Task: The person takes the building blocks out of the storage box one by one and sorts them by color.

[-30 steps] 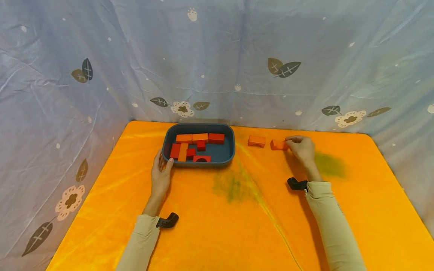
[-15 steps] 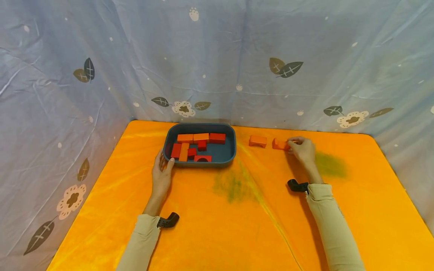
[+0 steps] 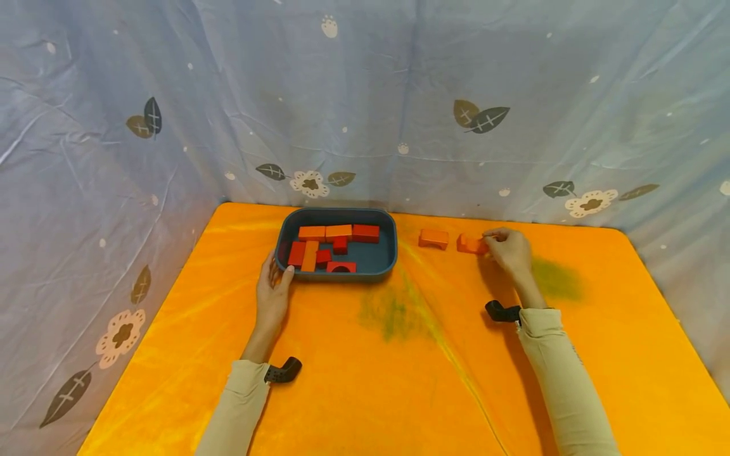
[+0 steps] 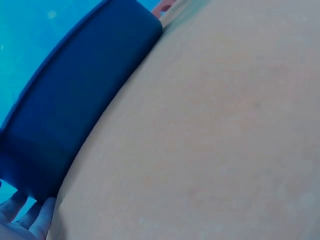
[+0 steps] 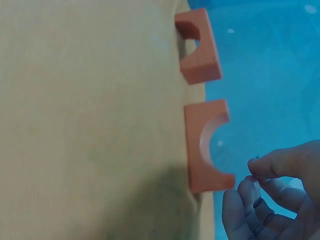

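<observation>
My left hand [image 3: 272, 301] holds the front left corner of a blue-grey tray [image 3: 371, 276], thumb on the near side; its fingertips also show at the tray wall [image 4: 65, 100] in the left wrist view. My right hand [image 3: 509, 251] is at the right end of an orange arch block [image 3: 469, 244], whose curved notch faces up. In the right wrist view its thumb and index fingertips [image 5: 255, 167] meet just beyond the block's prong; I cannot tell whether they pinch anything. Left of it stands a second orange arch block [image 3: 433, 238], notch down.
In the tray lie several red and orange blocks, among them a red arch block [image 3: 341, 267] and an orange bar [image 3: 309, 256]. A yellow cloth [image 3: 365, 380] covers the table. Patterned grey-blue curtains [image 3: 365, 107] hang close behind and along both sides.
</observation>
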Action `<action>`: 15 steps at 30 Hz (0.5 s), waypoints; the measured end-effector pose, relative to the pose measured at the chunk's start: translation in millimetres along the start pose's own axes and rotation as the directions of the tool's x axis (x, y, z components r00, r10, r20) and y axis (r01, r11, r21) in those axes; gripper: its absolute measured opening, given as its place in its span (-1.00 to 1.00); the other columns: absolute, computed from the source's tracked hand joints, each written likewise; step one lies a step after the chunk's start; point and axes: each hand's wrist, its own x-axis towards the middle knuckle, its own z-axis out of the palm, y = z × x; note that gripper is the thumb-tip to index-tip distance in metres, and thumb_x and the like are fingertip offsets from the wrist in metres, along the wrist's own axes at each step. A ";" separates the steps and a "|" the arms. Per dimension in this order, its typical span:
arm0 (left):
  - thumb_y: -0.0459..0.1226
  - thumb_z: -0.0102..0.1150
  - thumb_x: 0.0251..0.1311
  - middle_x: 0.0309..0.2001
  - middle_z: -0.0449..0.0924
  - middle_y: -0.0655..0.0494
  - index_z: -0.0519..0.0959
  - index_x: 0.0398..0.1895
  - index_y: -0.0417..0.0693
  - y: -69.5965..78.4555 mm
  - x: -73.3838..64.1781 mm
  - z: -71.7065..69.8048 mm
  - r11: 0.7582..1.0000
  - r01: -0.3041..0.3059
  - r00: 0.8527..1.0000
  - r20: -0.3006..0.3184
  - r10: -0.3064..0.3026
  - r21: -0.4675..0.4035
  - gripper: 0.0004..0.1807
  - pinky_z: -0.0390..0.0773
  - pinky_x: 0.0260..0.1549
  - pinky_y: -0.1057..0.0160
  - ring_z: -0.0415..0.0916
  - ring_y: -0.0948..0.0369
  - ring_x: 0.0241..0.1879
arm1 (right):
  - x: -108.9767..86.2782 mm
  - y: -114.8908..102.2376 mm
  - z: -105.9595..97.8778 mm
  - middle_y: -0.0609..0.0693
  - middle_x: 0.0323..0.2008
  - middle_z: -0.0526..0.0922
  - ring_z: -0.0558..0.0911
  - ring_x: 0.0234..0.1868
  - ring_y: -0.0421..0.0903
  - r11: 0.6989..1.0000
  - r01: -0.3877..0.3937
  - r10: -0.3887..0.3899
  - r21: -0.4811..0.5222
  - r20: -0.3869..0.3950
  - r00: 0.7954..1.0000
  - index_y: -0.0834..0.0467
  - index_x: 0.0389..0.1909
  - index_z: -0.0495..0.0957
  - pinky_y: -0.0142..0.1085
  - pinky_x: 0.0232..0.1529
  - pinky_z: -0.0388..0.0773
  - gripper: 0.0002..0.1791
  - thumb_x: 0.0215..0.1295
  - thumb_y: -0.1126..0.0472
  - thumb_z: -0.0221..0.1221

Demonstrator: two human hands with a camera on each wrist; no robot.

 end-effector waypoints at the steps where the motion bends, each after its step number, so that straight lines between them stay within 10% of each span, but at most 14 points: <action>1: -0.29 0.01 0.45 0.47 0.09 -0.18 0.00 0.54 -0.23 0.2 0.1 0.0 1.000 0.003 1.000 0.000 -0.003 -0.001 -0.30 0.10 0.43 0.06 0.05 -0.02 0.45 | -0.1 -1.7 0.3 0.32 -0.25 0.69 0.49 -0.69 -0.21 1.000 0.013 -0.013 -0.012 0.000 1.000 0.32 -0.05 0.67 -0.45 -0.69 0.38 -0.69 0.37 0.22 0.11; 15: -0.29 0.01 0.45 0.47 0.10 -0.21 0.01 0.53 -0.24 0.8 -0.5 -1.0 1.000 -0.014 1.000 -0.003 0.014 0.008 -0.31 0.10 0.42 0.02 0.05 -0.05 0.45 | 0.2 -60.3 25.7 0.30 -0.13 0.66 0.66 -0.22 0.26 0.963 0.216 -0.235 0.161 0.111 0.966 0.36 -0.03 0.65 -0.36 -0.46 0.59 -0.76 0.37 0.34 0.15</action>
